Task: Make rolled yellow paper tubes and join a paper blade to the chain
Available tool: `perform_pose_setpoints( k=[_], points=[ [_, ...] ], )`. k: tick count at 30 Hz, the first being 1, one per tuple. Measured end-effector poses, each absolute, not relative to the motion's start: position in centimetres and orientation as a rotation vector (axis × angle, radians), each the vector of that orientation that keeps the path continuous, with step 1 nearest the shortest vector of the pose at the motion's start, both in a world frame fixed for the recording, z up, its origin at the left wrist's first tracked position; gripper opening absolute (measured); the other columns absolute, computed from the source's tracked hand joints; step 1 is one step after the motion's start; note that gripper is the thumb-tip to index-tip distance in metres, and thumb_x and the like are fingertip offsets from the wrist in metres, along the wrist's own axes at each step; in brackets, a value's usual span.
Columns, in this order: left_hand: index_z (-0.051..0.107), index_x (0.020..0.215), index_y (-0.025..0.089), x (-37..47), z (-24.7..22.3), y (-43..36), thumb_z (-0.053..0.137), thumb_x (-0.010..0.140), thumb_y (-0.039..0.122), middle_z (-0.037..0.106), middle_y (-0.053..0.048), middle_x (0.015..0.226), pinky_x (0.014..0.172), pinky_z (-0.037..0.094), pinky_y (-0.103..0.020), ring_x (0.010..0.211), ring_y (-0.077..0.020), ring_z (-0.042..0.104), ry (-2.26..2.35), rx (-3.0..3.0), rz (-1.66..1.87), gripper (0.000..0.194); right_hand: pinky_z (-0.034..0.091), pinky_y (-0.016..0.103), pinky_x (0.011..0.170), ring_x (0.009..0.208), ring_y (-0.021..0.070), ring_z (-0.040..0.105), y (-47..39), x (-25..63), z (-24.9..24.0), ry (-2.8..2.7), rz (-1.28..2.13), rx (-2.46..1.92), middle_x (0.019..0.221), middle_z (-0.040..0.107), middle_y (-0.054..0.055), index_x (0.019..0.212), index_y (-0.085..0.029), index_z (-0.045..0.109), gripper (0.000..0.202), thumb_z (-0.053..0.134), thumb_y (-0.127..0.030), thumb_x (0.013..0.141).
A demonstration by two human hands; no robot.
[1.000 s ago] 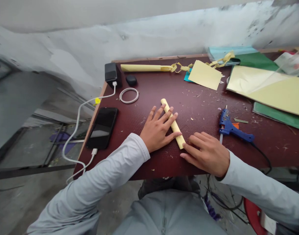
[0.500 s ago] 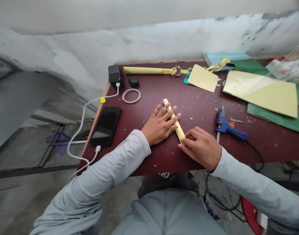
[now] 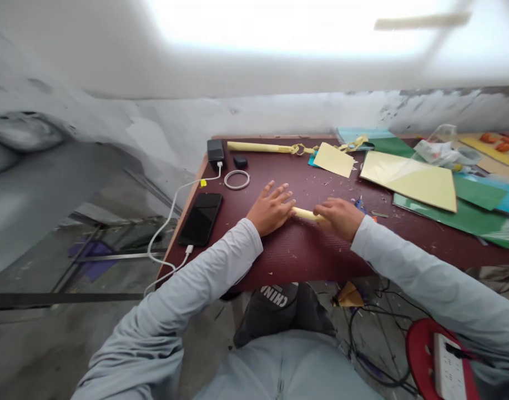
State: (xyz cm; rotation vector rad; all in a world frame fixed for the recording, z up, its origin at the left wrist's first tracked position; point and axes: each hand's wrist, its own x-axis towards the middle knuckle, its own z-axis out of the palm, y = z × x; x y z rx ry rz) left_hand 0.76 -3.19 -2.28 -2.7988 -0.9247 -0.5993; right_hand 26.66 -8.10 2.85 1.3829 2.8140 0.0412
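Observation:
A rolled tube of pale yellow paper (image 3: pixel 306 214) spans the gap between my hands over the dark red table (image 3: pixel 287 255). My left hand (image 3: pixel 271 210) has its fingers spread, and the tube's left end meets its fingertips or passes under them. Around the tube's other end, the curled fingers of my right hand (image 3: pixel 336 215) are closed, slightly blurred. A blue glue gun (image 3: pixel 359 204) lies just beyond my right hand, mostly hidden by it.
Along the back lie a longer paper roll (image 3: pixel 258 147) with a paper chain, and a yellow card (image 3: pixel 334 159). Yellow sheets (image 3: pixel 408 180) rest at right. A phone (image 3: pixel 201 219), white cable (image 3: pixel 173 203), black charger (image 3: pixel 215 151) and tape ring (image 3: pixel 236 179) are at left.
The tube has turned from steeply slanted to nearly level across my view. My right hand has swung up and away from the table's front edge with its end. The camera view has tilted upward.

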Motion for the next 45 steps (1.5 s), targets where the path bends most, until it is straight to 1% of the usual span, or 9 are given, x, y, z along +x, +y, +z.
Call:
perform_pose_setpoints(
  k=[8,15,19,25,28,32,38,42,45],
  points=[
    [0.080,0.115,0.022,0.3,-2.4,-0.5,0.054,0.104,0.034,0.062,-0.014,0.146,0.122,0.031,-0.062,0.146,-0.0342,0.047,-1.032,-2.852,-0.505,0.031,0.042,0.032,0.082,0.083,0.0177,0.061,-2.3,29.8,3.9,2.929,-0.123,1.260,0.098,0.075,0.013,0.100,-0.014,0.080,0.025,0.058,-0.024,0.098],
    [0.079,0.095,0.015,1.4,-1.9,-0.1,0.056,0.103,0.046,0.066,-0.016,0.120,0.104,0.042,-0.050,0.115,-0.0302,0.057,-1.001,-2.793,-0.488,0.039,0.042,0.029,0.065,0.063,0.0128,0.052,-0.2,28.1,6.4,3.423,-0.238,2.066,0.076,0.069,0.003,0.090,-0.018,0.075,0.028,0.065,-0.044,0.096],
    [0.071,0.120,0.017,2.6,-1.8,-0.4,0.050,0.107,0.035,0.067,-0.013,0.116,0.096,0.043,-0.043,0.110,-0.0273,0.059,-0.772,-2.784,-0.433,0.032,0.042,0.030,0.063,0.061,0.0136,0.051,0.2,27.2,4.7,3.495,-0.203,2.338,0.067,0.063,0.001,0.085,-0.020,0.072,0.031,0.064,-0.047,0.097],
    [0.069,0.124,0.015,3.6,-1.7,-0.4,0.046,0.109,0.029,0.070,-0.012,0.108,0.090,0.045,-0.041,0.106,-0.0271,0.062,-0.691,-2.812,-0.366,0.031,0.045,0.032,0.065,0.061,0.0139,0.050,-1.0,26.6,3.3,3.522,-0.122,2.334,0.066,0.059,0.000,0.086,-0.022,0.071,0.033,0.061,-0.051,0.098],
    [0.060,0.141,0.015,3.2,-1.2,0.0,0.046,0.109,0.027,0.070,-0.013,0.110,0.092,0.048,-0.041,0.105,-0.0253,0.063,-0.770,-2.857,-0.591,0.037,0.049,0.035,0.070,0.069,0.0160,0.057,-1.6,27.2,4.2,3.578,0.023,2.454,0.074,0.062,0.002,0.088,-0.023,0.070,0.034,0.060,-0.053,0.100],
    [0.050,0.151,0.020,2.5,-0.7,0.8,0.051,0.109,0.037,0.069,-0.009,0.115,0.096,0.055,-0.036,0.103,-0.0179,0.067,-0.981,-2.834,-1.532,0.046,0.052,0.035,0.068,0.071,0.0158,0.059,-1.9,27.6,6.0,3.665,-0.147,2.648,0.091,0.068,0.005,0.107,-0.023,0.070,0.033,0.054,-0.052,0.104],
    [0.032,0.159,0.027,2.6,-0.7,0.5,0.057,0.105,0.046,0.068,-0.005,0.108,0.087,0.061,-0.030,0.095,-0.0144,0.069,-0.997,-2.984,-2.063,0.063,0.057,0.034,0.076,0.092,0.0173,0.068,-1.6,24.6,9.5,3.721,-0.370,1.943,0.117,0.070,0.006,0.127,-0.028,0.070,0.034,0.053,-0.047,0.105],
    [0.010,0.165,0.032,1.9,-0.9,0.6,0.054,0.106,0.049,0.066,-0.007,0.113,0.089,0.061,-0.035,0.100,-0.0174,0.070,-1.118,-3.067,-1.993,0.076,0.055,0.031,0.077,0.091,0.0155,0.068,-0.1,22.9,11.5,3.678,-0.453,1.621,0.107,0.073,0.005,0.119,-0.024,0.076,0.032,0.053,-0.042,0.105],
    [0.008,0.166,0.034,1.2,-1.1,1.1,0.054,0.106,0.048,0.064,-0.007,0.114,0.091,0.061,-0.037,0.102,-0.0181,0.069,-1.169,-3.100,-1.993,0.077,0.053,0.029,0.074,0.085,0.0137,0.066,1.1,22.5,12.6,3.704,-0.543,1.337,0.101,0.075,0.005,0.114,-0.020,0.078,0.028,0.058,-0.037,0.102]
  ],
)
